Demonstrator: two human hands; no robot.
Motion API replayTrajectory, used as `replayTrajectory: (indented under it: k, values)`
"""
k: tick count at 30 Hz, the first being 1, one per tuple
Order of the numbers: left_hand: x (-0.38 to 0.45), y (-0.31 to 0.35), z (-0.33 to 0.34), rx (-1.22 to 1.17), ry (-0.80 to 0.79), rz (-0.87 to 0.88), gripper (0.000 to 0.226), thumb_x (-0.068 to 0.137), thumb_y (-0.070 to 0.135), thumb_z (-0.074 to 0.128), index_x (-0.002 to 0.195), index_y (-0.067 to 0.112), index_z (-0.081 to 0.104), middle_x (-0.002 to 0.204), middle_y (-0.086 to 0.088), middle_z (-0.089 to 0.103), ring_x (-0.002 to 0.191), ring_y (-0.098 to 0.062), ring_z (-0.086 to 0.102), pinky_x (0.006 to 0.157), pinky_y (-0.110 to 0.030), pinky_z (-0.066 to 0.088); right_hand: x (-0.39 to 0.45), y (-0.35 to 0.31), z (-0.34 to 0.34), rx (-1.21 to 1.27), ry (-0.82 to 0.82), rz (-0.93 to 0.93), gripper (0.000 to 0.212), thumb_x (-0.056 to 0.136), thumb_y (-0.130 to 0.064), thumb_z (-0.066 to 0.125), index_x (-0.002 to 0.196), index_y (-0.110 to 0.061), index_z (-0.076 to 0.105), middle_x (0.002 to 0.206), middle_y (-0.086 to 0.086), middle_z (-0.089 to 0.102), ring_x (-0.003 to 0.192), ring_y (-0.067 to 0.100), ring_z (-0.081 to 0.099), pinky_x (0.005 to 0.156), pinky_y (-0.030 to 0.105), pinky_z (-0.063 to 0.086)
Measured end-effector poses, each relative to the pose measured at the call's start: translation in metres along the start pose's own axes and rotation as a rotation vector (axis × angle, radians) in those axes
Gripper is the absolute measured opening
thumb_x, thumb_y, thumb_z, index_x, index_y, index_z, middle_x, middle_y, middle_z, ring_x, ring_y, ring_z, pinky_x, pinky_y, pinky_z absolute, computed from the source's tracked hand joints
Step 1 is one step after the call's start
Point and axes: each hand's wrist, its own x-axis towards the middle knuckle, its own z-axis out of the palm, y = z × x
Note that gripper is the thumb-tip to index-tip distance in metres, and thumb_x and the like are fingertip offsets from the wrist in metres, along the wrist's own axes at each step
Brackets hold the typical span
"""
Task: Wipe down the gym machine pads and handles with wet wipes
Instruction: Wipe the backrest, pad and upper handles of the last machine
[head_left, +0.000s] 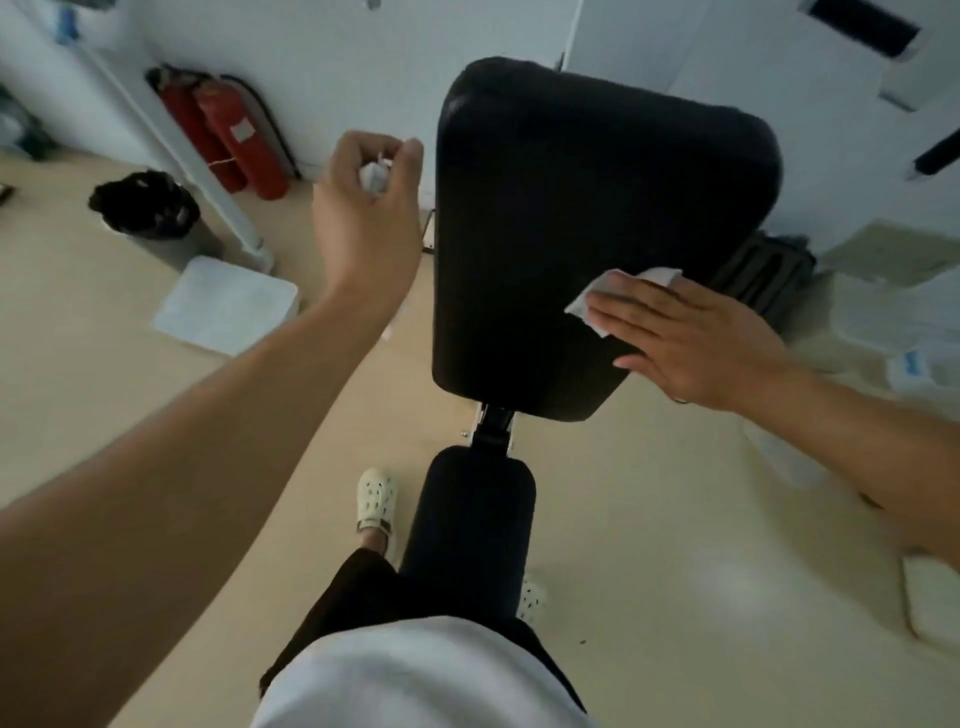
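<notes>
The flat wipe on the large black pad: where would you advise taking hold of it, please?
Pinch the corner of the wipe that sticks out beyond the fingertips of the right hand, coming from above on the pad's right side. It lies flat, so only that exposed edge can probably be lifted.

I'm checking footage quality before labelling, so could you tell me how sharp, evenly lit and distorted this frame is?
Head view: wide-angle bending curves the walls and stretches the forearms; dim, flat light leaves the black back pad almost without detail; the right hand and its wipe are slightly smeared, as is the left hand; the floor glare at lower right is soft.
</notes>
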Motion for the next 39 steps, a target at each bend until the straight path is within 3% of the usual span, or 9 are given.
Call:
replayTrajectory:
  k: [3,6,12,18,23,27,32,35,39]
  values:
    - [-0.061,-0.027,-0.018,-0.007,0.053,-0.211,0.013,0.097,0.034,0.064,0.086,0.028,0.062,0.077,0.009,0.061,0.058,0.003,0.052,0.054,-0.013,0.042,0.001,0.031,-0.022,0.05,0.178,-0.07,0.055,0.114,-0.033,0.019,0.152,-0.001,0.042,0.164,0.015,0.032,0.158,0.028,0.013,0.128,0.045,0.012]
    - [-0.109,-0.042,-0.027,0.004,0.049,-0.347,0.015,0.097,0.036,0.063,0.089,0.023,0.064,0.072,0.004,0.059,0.052,-0.002,0.047,0.048,-0.017,0.04,0.034,0.057,-0.048,0.029,0.332,-0.101,0.048,0.113,-0.014,0.019,0.147,0.0,0.049,0.159,0.017,0.041,0.155,0.031,0.023,0.128,0.046,0.015]
    - [-0.16,-0.057,-0.037,-0.058,0.074,-0.45,0.022,0.098,0.041,0.061,0.095,0.02,0.066,0.073,-0.002,0.061,0.044,-0.001,0.045,0.04,-0.015,0.037,0.107,0.036,-0.083,-0.259,0.248,-0.004,0.066,0.104,-0.02,0.016,0.16,-0.005,-0.016,0.167,0.016,-0.024,0.154,0.033,-0.024,0.128,0.046,-0.002]
    - [-0.193,-0.085,-0.064,-0.138,0.111,-0.513,0.02,0.096,0.045,0.062,0.088,0.027,0.065,0.072,0.001,0.063,0.056,-0.008,0.052,0.055,-0.027,0.042,0.036,0.016,-0.037,-0.402,-0.244,-0.413,0.066,0.103,-0.015,0.013,0.156,-0.008,-0.026,0.158,0.017,-0.042,0.149,0.033,-0.034,0.127,0.051,-0.001]
    - [-0.215,-0.096,-0.082,-0.118,0.141,-0.585,0.02,0.097,0.043,0.06,0.088,0.025,0.066,0.073,0.001,0.064,0.064,-0.014,0.056,0.059,-0.029,0.04,0.071,0.053,-0.084,-0.278,0.095,-0.086,0.06,0.105,-0.027,0.015,0.163,-0.015,0.003,0.171,0.007,-0.012,0.156,0.029,-0.019,0.123,0.05,0.007]
    - [-0.218,-0.091,-0.065,-0.156,0.156,-0.601,0.02,0.095,0.044,0.062,0.083,0.028,0.064,0.068,0.004,0.063,0.061,-0.013,0.055,0.061,-0.03,0.042,0.132,0.031,-0.098,-0.284,0.12,-0.077,0.062,0.109,-0.036,0.012,0.158,-0.014,-0.018,0.165,0.008,-0.027,0.154,0.032,-0.025,0.122,0.047,-0.001]
    - [-0.217,-0.09,-0.021,-0.154,0.263,-0.625,0.019,0.097,0.045,0.06,0.092,0.028,0.066,0.077,0.003,0.067,0.07,-0.011,0.061,0.061,-0.029,0.044,0.111,-0.015,-0.034,-0.388,-0.169,-0.571,0.061,0.109,-0.033,0.012,0.161,-0.012,-0.012,0.166,0.011,-0.024,0.152,0.033,-0.028,0.127,0.05,-0.006]
    - [-0.225,-0.093,0.02,-0.216,0.402,-0.671,0.019,0.098,0.042,0.059,0.098,0.025,0.067,0.093,0.001,0.069,0.089,-0.013,0.062,0.077,-0.032,0.047,0.081,-0.006,-0.014,-0.49,-0.36,-0.813,0.063,0.108,-0.05,0.009,0.163,-0.019,0.003,0.169,0.006,-0.013,0.153,0.031,-0.024,0.126,0.05,-0.012]
    - [-0.238,-0.088,0.081,-0.331,0.531,-0.757,0.016,0.099,0.036,0.059,0.1,0.022,0.067,0.096,0.011,0.064,0.093,-0.002,0.058,0.069,-0.018,0.038,0.116,-0.003,-0.047,-0.48,-0.217,-0.901,0.05,0.111,-0.042,0.025,0.157,-0.026,0.035,0.169,0.01,0.02,0.158,0.035,0.002,0.126,0.055,0.005]
